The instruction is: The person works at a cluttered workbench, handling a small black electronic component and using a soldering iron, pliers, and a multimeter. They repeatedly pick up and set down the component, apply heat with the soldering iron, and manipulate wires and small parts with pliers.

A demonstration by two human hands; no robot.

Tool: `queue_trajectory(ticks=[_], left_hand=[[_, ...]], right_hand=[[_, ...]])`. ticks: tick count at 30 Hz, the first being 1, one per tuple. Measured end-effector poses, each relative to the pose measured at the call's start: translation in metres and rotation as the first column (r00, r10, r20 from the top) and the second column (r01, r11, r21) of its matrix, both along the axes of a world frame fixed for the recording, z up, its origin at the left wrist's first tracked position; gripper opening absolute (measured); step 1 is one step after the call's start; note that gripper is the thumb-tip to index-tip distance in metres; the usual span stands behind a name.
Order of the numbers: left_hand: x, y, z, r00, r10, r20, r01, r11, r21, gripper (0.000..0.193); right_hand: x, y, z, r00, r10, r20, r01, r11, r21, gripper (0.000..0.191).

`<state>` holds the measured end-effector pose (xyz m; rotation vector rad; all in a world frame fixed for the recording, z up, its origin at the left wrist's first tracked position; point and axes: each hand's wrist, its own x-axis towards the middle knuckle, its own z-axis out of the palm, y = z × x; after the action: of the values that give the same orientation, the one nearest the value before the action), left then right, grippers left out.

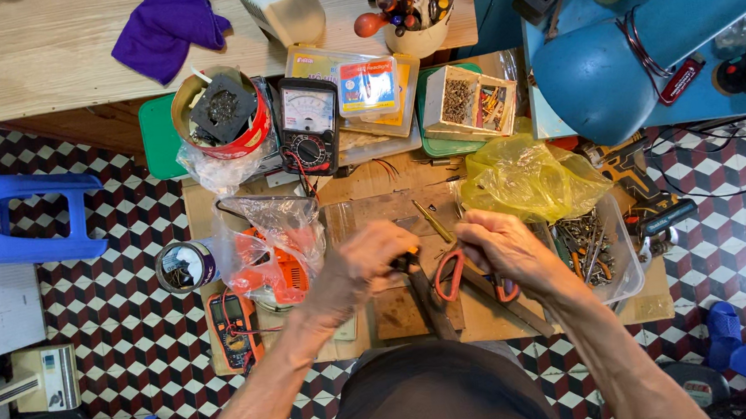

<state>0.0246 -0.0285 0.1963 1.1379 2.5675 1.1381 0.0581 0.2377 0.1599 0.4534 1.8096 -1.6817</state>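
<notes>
Your left hand [375, 258] is curled into a fist around a dark tool with an orange-tipped handle [413, 264], whose dark body runs down and away from the knuckles toward your lap. Your right hand [507, 248] is closed too, its fingers bunched and pinching something small at the top of the fist; it may be a thin wire, but the view is too poor to tell. A pair of red-handled scissors or snips [451, 274] lies just below and between your hands, one loop touching the inner edge of your right palm. A slim yellow-green pencil-like rod [432, 221] lies aslant just above the gap between your hands.

All this sits over a worn brown wooden board [399, 309] on the low desk. Left of your left hand lies a clear plastic bag holding an orange power tool [273, 266], and beyond it a small dark tin [184, 266] and an orange digital multimeter [233, 327]. Right of your right hand stands a clear plastic tub of screws and metal bits [602, 249], with a crumpled yellow plastic bag [530, 179] above it. Well apart, further up, lies a black analogue multimeter [309, 126].
</notes>
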Motion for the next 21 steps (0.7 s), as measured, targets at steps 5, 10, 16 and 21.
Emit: queue_trajectory(ticks=[5,10,16,21], left_hand=[[-0.021,-0.058,-0.039,0.959,0.269,0.083,-0.239,0.933,-0.268,0.038],[0.006,-0.043,-0.139,0.800,0.523,0.294,-0.341,0.800,-0.494,0.037],[0.036,-0.026,-0.179,0.687,0.708,0.166,-0.561,0.661,-0.499,0.040],[0.032,-0.015,-0.155,0.726,0.688,0.012,-0.631,0.672,-0.389,0.066]], right_hand=[[0.004,0.030,0.020,0.995,0.040,-0.095,-0.024,0.986,0.166,0.031],[0.018,0.001,0.041,0.847,-0.035,-0.531,0.187,0.954,0.235,0.021],[0.053,-0.027,0.063,0.685,-0.041,-0.727,0.387,0.866,0.316,0.017],[0.066,-0.030,0.059,0.665,-0.035,-0.746,0.395,0.864,0.312,0.026]])
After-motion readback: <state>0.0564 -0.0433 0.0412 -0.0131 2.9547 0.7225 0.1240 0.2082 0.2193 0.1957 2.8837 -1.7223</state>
